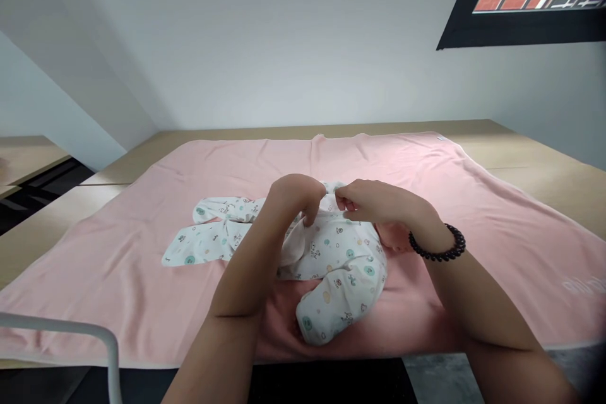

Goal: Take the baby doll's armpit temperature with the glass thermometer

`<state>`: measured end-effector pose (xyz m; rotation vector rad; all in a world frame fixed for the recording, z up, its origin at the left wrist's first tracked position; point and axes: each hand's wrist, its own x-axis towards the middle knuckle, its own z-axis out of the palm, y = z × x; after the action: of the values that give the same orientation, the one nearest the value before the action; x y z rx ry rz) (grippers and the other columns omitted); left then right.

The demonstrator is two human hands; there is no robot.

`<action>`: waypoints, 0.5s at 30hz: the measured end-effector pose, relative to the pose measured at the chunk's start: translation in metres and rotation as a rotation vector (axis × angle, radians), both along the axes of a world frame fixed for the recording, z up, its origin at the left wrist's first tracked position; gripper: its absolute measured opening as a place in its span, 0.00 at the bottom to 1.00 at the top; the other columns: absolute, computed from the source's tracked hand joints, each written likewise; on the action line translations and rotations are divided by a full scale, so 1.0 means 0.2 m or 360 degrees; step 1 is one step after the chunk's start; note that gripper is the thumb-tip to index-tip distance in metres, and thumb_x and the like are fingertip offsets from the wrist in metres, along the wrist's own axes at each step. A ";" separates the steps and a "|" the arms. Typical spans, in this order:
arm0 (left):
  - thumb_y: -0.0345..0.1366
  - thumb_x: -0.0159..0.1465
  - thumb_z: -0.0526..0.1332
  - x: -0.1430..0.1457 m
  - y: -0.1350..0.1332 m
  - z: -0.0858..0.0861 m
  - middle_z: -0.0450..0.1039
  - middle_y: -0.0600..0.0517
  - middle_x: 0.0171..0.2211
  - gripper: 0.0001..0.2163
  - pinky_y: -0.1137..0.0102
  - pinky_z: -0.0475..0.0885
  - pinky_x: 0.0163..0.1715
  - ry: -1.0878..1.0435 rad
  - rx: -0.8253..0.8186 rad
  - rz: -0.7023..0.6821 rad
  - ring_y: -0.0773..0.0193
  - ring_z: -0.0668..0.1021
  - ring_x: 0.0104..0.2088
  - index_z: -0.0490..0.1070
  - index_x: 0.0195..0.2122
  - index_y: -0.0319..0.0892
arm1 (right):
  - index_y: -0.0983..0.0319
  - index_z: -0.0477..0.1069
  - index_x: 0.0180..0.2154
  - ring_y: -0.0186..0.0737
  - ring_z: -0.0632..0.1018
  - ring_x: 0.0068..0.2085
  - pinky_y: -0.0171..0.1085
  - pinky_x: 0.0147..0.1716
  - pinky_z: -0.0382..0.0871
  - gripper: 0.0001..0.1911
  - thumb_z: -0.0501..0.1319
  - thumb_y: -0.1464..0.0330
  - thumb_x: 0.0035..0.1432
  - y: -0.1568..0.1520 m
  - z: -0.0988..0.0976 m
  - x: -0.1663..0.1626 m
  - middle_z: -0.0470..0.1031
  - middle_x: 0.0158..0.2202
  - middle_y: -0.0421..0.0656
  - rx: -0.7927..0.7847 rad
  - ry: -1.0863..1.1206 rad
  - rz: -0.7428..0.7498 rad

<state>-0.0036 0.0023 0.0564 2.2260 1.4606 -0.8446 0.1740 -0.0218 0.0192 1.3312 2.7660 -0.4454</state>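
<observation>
A baby-sized figure lies on a pink blanket (189, 170), its head (394, 237) to the right and mostly hidden behind my right forearm. It wears a white baby top (348, 252) printed with small animals and green dots, and matching baby trousers (203, 243). My left hand (299, 194) bends over the middle of the top, its fingers pinched on the cloth at the front. Just to the right, my right hand (367, 197) is closed with curled fingertips at the upper chest of the top. Both hands partly hide the cloth between them.
The blanket covers a wooden table (511, 145) against a white wall (284, 44). A grey metal rail (71, 326) stands at the front left. A dark-framed window (521, 28) is at the upper right. One printed sleeve (326, 312) reaches toward the table's front edge.
</observation>
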 end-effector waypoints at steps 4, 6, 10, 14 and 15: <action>0.28 0.47 0.66 -0.03 0.03 0.01 0.78 0.45 0.46 0.16 0.59 0.73 0.39 0.0065 0.0014 0.0060 0.49 0.78 0.42 0.76 0.39 0.43 | 0.60 0.66 0.34 0.34 0.67 0.30 0.36 0.26 0.53 0.02 0.58 0.72 0.57 0.01 0.00 0.04 0.71 0.31 0.37 0.0022 0.0048 -0.0032; 0.28 0.46 0.66 -0.07 0.04 0.02 0.78 0.45 0.49 0.18 0.60 0.73 0.40 0.0034 0.0026 0.0104 0.48 0.78 0.44 0.77 0.40 0.44 | 0.61 0.64 0.31 0.33 0.63 0.28 0.36 0.25 0.51 0.03 0.58 0.72 0.57 0.02 0.01 0.05 0.69 0.28 0.37 0.0015 0.0057 -0.0054; 0.31 0.47 0.65 -0.18 0.05 0.04 0.78 0.47 0.50 0.16 0.62 0.72 0.39 -0.0097 0.0048 0.0121 0.50 0.78 0.45 0.78 0.39 0.45 | 0.61 0.65 0.30 0.33 0.64 0.28 0.35 0.25 0.55 0.05 0.59 0.72 0.59 0.02 0.05 0.08 0.70 0.28 0.37 -0.0094 0.0114 -0.0002; 0.34 0.51 0.64 -0.25 -0.01 0.08 0.80 0.51 0.45 0.14 0.66 0.71 0.39 -0.0330 -0.0024 -0.0110 0.56 0.79 0.41 0.78 0.40 0.46 | 0.63 0.72 0.36 0.34 0.73 0.34 0.33 0.32 0.63 0.03 0.62 0.69 0.62 0.00 0.12 0.12 0.75 0.35 0.39 -0.0400 0.0174 0.0206; 0.35 0.52 0.64 -0.25 -0.03 0.10 0.81 0.52 0.44 0.13 0.66 0.71 0.39 -0.0389 -0.0054 -0.0178 0.58 0.79 0.40 0.78 0.40 0.46 | 0.64 0.74 0.38 0.35 0.74 0.35 0.33 0.34 0.65 0.05 0.64 0.68 0.62 -0.01 0.14 0.12 0.76 0.36 0.40 -0.0527 0.0172 0.0287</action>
<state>-0.0542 -0.0044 0.0769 2.3091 1.2105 -0.5989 0.1988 -0.0239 0.0469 1.0019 2.7028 -0.9376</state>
